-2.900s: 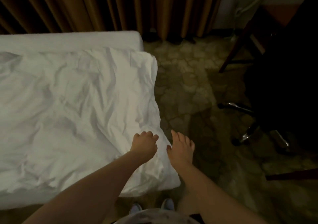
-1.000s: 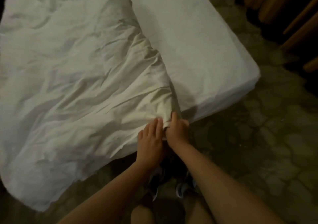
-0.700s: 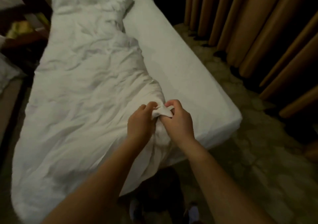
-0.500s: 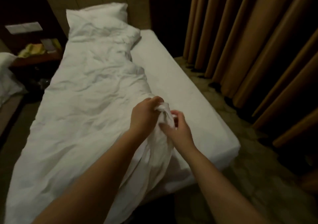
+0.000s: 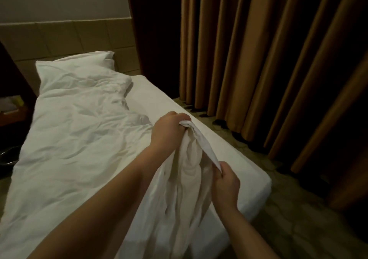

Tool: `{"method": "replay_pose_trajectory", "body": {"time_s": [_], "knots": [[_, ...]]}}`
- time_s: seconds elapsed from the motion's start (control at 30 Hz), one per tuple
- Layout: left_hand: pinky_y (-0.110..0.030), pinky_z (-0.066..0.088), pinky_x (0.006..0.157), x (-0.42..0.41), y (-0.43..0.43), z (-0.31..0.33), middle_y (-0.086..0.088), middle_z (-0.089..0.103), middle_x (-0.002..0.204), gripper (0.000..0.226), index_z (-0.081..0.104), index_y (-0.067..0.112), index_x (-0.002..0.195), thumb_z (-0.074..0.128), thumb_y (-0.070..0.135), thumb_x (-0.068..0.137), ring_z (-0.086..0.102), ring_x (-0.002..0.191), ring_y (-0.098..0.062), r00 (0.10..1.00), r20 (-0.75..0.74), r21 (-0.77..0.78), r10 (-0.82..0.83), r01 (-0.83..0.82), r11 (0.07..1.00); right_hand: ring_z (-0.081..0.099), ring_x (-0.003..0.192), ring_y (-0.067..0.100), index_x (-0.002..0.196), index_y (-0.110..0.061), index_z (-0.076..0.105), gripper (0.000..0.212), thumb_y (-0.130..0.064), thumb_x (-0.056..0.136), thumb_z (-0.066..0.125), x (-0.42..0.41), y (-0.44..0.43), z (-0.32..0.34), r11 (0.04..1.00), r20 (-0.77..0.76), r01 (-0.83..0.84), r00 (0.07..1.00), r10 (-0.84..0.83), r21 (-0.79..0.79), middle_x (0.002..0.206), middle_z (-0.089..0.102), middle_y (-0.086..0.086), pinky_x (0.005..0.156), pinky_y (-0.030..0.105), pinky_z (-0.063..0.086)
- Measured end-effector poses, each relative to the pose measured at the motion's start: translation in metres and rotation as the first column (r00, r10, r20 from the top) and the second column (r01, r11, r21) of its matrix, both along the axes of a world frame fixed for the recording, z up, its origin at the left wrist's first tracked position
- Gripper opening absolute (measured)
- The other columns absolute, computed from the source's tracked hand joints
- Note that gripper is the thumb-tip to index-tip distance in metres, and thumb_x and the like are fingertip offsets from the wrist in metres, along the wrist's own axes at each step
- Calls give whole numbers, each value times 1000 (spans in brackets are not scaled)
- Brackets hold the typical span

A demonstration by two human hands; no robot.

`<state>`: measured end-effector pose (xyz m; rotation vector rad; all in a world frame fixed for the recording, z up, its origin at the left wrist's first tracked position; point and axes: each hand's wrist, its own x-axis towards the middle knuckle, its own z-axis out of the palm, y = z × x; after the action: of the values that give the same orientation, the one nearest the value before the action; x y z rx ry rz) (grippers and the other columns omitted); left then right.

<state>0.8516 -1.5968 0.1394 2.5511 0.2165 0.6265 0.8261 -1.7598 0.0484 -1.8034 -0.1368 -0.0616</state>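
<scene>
A crumpled white duvet [image 5: 79,143] lies along the left side of a single bed with a white fitted mattress [image 5: 229,163]. My left hand [image 5: 167,131] grips the duvet's corner, raised above the bed. My right hand [image 5: 226,185] pinches the duvet's edge lower and nearer to me. A taut strip of cloth runs between the two hands, and folds of the duvet hang down below them. A white pillow [image 5: 79,67] lies at the head of the bed under the duvet's far end.
Brown curtains [image 5: 258,59] hang along the right side of the bed, with a strip of patterned floor [image 5: 298,229] between. A tiled headboard wall [image 5: 69,39] stands behind the pillow. A dark bedside table [image 5: 12,107] with papers stands at the far left.
Both hands took hold of the duvet's corner at the foot of the bed and lifted it. The right hand has slid down the edge, away from the left. My view rose toward the headboard.
</scene>
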Motion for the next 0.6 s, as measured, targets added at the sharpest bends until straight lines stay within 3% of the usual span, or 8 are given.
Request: {"method": "replay_pose_trajectory", "body": {"time_s": [0.13,0.23,0.33,0.4,0.5,0.6], "knots": [[-25,40,74,11,-8,8,-4,61,93,26,73,14,96,54,2,83,56,83,-18,996,-13,39,-93,93,995,51,63,9,92,-9,61,14,-21,95,54,3,-15,10,980,32,198,980,-198,10,71,57,-2,50,11,39],[-13,28,65,15,-15,9,-4,68,93,29,73,12,96,52,-3,82,53,79,-11,982,-88,16,-167,169,986,54,65,12,106,-18,59,15,-25,93,59,6,-24,15,960,26,239,971,-238,-148,76,60,-3,53,18,39],[-17,34,67,17,-22,4,-6,71,91,29,73,12,94,53,-3,79,61,83,-19,967,-108,-27,-230,228,973,55,103,13,124,-23,53,30,-24,94,57,10,-29,20,896,123,204,978,-168,-394,121,56,-3,80,24,49],[-20,37,69,18,-29,1,-4,70,90,29,71,16,96,55,0,78,62,85,-20,963,-122,-6,-241,242,970,49,118,15,130,-21,51,36,-32,96,50,9,-26,25,870,195,172,977,-89,-462,134,49,-2,96,29,45],[-26,44,71,16,-34,1,-2,67,87,27,66,23,96,54,4,81,60,83,-20,963,-161,9,-215,220,976,60,95,19,109,-14,66,51,-48,88,33,3,-19,26,886,348,195,937,-40,-422,108,66,4,80,24,48],[-18,40,61,15,-32,-2,0,63,83,21,59,26,91,55,6,84,57,79,-17,951,-204,-1,-232,237,972,58,66,7,85,-19,68,28,-38,91,49,7,-22,25,865,489,319,867,-100,-389,78,69,-2,64,8,38]]}}
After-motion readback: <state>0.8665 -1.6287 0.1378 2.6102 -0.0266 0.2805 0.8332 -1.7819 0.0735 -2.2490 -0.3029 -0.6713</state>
